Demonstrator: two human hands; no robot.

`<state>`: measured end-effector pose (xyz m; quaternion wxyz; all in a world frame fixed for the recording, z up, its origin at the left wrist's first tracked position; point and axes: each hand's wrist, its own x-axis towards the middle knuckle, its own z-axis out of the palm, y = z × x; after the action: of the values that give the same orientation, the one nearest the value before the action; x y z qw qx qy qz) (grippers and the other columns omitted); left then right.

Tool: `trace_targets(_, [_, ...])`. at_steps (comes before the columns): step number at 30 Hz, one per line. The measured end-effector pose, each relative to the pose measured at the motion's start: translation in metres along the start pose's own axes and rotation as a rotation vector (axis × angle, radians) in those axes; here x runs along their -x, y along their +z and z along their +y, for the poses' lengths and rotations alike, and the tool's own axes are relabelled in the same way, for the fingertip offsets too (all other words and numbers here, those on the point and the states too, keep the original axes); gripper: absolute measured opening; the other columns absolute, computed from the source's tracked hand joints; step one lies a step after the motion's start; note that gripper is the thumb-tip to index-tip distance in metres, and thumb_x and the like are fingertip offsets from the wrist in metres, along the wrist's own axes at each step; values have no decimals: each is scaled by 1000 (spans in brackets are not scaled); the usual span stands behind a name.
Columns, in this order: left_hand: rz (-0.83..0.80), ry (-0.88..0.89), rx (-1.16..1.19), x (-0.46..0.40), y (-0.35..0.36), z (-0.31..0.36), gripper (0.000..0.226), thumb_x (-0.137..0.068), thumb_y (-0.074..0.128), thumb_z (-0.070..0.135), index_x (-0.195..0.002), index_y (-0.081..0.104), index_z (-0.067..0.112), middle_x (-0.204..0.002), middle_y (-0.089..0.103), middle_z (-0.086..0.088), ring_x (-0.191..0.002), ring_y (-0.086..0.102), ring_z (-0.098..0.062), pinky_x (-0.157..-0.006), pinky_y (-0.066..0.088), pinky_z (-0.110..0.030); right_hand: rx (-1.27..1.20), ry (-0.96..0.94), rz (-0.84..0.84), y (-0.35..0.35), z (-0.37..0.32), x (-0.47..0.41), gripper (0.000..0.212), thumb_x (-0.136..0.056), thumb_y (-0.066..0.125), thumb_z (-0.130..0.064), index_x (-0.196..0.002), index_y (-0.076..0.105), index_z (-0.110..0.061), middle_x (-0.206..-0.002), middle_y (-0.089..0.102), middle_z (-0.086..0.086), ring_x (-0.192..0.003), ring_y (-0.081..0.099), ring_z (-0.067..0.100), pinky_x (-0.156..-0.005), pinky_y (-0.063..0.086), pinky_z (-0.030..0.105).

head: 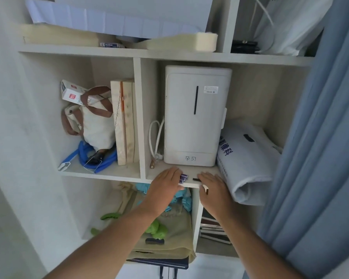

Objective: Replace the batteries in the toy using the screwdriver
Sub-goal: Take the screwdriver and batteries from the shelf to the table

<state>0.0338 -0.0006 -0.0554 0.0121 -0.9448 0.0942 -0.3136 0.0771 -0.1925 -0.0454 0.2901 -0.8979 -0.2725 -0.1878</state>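
My left hand [165, 188] reaches onto the edge of the middle shelf [169, 181], its fingers curled over a small cluster of purple-labelled batteries [184, 177]. My right hand [214, 188] lies palm-down just to the right of them, over a thin black object [196, 179] whose tip sticks out towards the batteries. Another black bit [207, 191] shows by the thumb, and I cannot tell whether the hand grips it. A green toy [157, 228] rests on a beige cloth [175, 234] in the compartment below, with a small black piece [154, 241] in front of it.
A white appliance [196, 117] stands right behind my hands, a coiled white cord [155, 137] to its left and a folded white bag [248, 158] to its right. Books and a canvas bag fill the left compartment. A blue curtain [320, 137] hangs at the right.
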Motion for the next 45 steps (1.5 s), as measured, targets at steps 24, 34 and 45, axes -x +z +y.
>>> trace_targets(24, [366,-1203,790,291,-227,-129,13,-97,52,9,-92,62,16,-77,54,-2,-62,45,-18,-57,42,-27,-639,-74,-544,107,-348,57,29,-77,67,-39,-74,68,-10,-64,62,7,-61,50,18,-65,49,39])
trace_targets(34, [350,-1475,361,566,-354,-238,13,-104,52,4,-98,61,-4,-81,56,-15,-64,54,-19,-61,53,-36,-584,-304,-855,240,-612,194,28,-89,68,-21,-78,71,4,-73,67,23,-69,66,33,-52,38,26])
trace_targets(45, [314,-1641,325,746,-420,-369,13,-103,48,1,-93,55,7,-90,58,-14,-60,46,-11,-61,53,-33,-533,-355,-937,347,-806,255,35,-90,61,-28,-76,67,3,-81,70,22,-65,56,25,-64,52,39])
